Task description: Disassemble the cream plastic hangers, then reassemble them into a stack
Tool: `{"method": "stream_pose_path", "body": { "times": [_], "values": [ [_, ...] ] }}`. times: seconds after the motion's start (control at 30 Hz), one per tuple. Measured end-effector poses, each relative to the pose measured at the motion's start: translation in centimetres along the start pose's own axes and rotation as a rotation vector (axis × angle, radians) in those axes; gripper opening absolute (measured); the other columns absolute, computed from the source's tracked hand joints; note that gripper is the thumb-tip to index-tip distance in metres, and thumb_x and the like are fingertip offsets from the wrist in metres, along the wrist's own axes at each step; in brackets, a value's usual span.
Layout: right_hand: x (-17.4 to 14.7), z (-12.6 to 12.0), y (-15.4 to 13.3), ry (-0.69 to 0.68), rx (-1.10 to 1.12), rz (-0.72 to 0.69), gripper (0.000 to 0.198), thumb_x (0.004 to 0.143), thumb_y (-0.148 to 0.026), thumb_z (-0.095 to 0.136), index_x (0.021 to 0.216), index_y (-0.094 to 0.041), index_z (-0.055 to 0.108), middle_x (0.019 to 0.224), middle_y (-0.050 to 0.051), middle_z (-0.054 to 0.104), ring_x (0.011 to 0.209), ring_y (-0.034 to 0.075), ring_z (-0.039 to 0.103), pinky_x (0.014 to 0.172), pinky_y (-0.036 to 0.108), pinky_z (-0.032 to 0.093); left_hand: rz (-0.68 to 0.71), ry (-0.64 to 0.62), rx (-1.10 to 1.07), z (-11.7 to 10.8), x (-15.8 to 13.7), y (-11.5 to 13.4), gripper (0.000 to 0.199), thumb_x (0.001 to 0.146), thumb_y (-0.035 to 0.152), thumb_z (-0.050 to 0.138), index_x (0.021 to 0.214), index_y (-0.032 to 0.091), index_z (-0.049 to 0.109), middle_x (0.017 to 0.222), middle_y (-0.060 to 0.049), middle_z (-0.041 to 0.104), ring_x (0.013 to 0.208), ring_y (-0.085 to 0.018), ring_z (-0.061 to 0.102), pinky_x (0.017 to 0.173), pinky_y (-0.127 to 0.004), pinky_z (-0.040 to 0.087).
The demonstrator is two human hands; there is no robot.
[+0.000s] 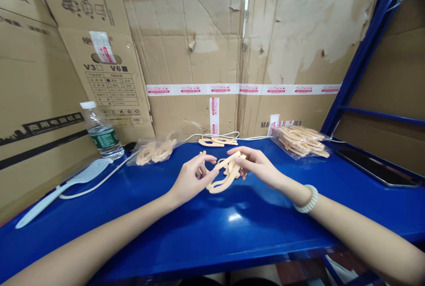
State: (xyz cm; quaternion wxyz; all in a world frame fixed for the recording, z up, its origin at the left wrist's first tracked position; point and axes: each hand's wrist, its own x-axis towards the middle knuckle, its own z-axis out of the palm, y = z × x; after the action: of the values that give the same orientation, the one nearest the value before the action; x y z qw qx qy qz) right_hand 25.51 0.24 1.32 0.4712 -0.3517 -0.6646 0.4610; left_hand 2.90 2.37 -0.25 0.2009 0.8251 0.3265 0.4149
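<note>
Between my hands, above the blue table, is a pale beige looped strip (222, 186) with a slim curved outline; its exact kind I cannot make out. My right hand (257, 166) pinches its upper right end between thumb and fingers. My left hand (191, 176) has its fingers curled and its thumb against the strip's left side. More beige pieces (226, 171) lie on the table just behind, partly hidden by the held strip and my fingers. Farther back is a small group of flat beige loops (217, 142).
A clear bag of beige loops (156, 151) lies left, and a fuller bag (302, 141) lies right. A water bottle (103, 133), pale blue hairbrush (83, 175) and white cable (96, 187) are at left. A black phone-like slab (375, 167) rests right. Cardboard (195, 56) walls the back.
</note>
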Motion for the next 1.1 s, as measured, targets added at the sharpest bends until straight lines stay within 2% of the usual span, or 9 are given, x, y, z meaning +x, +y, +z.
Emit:
{"method": "stream_pose_path", "body": {
  "times": [0.17,0.37,0.47,0.6,0.77,0.87,0.97,1.1],
  "values": [
    [-0.6,1.2,0.8,-0.139,-0.049,-0.024,0.043,0.087,-0.041,0.064,0.121,-0.016,0.06,0.079,0.001,0.066,0.057,0.009,0.058,0.053,0.023,0.055,-0.111,-0.107,-0.142,0.8,-0.4,0.6,0.026,0.085,0.039,0.062,0.095,0.016,0.068,0.064,0.001,0.063,0.045,-0.009,0.049,0.043,-0.019,0.036],
    [-0.4,1.2,1.6,-0.113,-0.026,0.016,0.046,0.085,-0.042,0.067,0.121,-0.016,0.06,0.082,0.002,0.066,0.056,0.008,0.059,0.053,0.023,0.057,-0.186,-0.186,-0.27,0.9,-0.3,0.3,0.028,0.084,0.04,0.062,0.092,0.014,0.07,0.078,-0.005,0.07,0.053,-0.013,0.059,0.048,-0.022,0.041],
    [-0.2,1.2,1.5,-0.082,-0.017,0.079,0.048,0.078,-0.046,0.073,0.113,-0.013,0.063,0.072,0.001,0.065,0.053,0.009,0.058,0.051,0.024,0.057,-0.205,-0.19,-0.313,0.8,-0.2,0.5,0.028,0.084,0.041,0.062,0.091,0.014,0.068,0.081,-0.004,0.069,0.057,-0.013,0.059,0.05,-0.022,0.041],
    [-0.1,0.9,1.0,-0.029,-0.052,0.179,0.045,0.071,-0.051,0.076,0.089,-0.012,0.067,0.058,0.0,0.062,0.05,0.011,0.059,0.05,0.024,0.056,-0.221,-0.101,-0.349,0.6,-0.1,0.4,0.027,0.085,0.041,0.061,0.087,0.015,0.063,0.076,-0.001,0.064,0.057,-0.012,0.057,0.052,-0.021,0.04],
    [0.1,0.0,0.6,0.03,-0.041,0.216,0.042,0.067,-0.052,0.078,0.077,-0.014,0.065,0.068,0.003,0.067,0.056,0.01,0.059,0.054,0.025,0.056,-0.227,0.063,-0.401,-0.1,0.2,-0.4,0.025,0.089,0.043,0.056,0.089,0.018,0.055,0.074,0.001,0.062,0.07,-0.015,0.062,0.066,-0.026,0.049],
    [0.3,-0.6,0.4,0.003,-0.059,0.244,0.04,0.065,-0.049,0.081,0.074,-0.014,0.063,0.067,0.002,0.065,0.06,0.011,0.06,0.057,0.026,0.056,-0.242,0.164,-0.42,-0.5,0.4,-1.0,0.025,0.089,0.043,0.055,0.091,0.018,0.053,0.076,0.001,0.061,0.068,-0.015,0.061,0.061,-0.025,0.049],
    [0.4,-1.0,0.2,-0.014,-0.107,0.244,0.038,0.068,-0.048,0.08,0.073,-0.014,0.062,0.07,0.003,0.067,0.058,0.01,0.058,0.053,0.023,0.05,-0.249,0.242,-0.435,-0.9,0.6,-1.3,0.023,0.088,0.042,0.055,0.09,0.019,0.051,0.073,0.002,0.059,0.064,-0.013,0.059,0.055,-0.022,0.045],
    [0.5,-1.5,0.4,0.071,-0.092,0.197,0.035,0.071,-0.045,0.079,0.073,-0.015,0.06,0.068,0.002,0.066,0.053,0.007,0.052,0.045,0.02,0.037,-0.255,0.27,-0.461,-1.2,0.8,-1.7,0.022,0.087,0.041,0.053,0.085,0.02,0.047,0.066,0.005,0.054,0.055,-0.011,0.052,0.048,-0.02,0.038]
  ]
}}
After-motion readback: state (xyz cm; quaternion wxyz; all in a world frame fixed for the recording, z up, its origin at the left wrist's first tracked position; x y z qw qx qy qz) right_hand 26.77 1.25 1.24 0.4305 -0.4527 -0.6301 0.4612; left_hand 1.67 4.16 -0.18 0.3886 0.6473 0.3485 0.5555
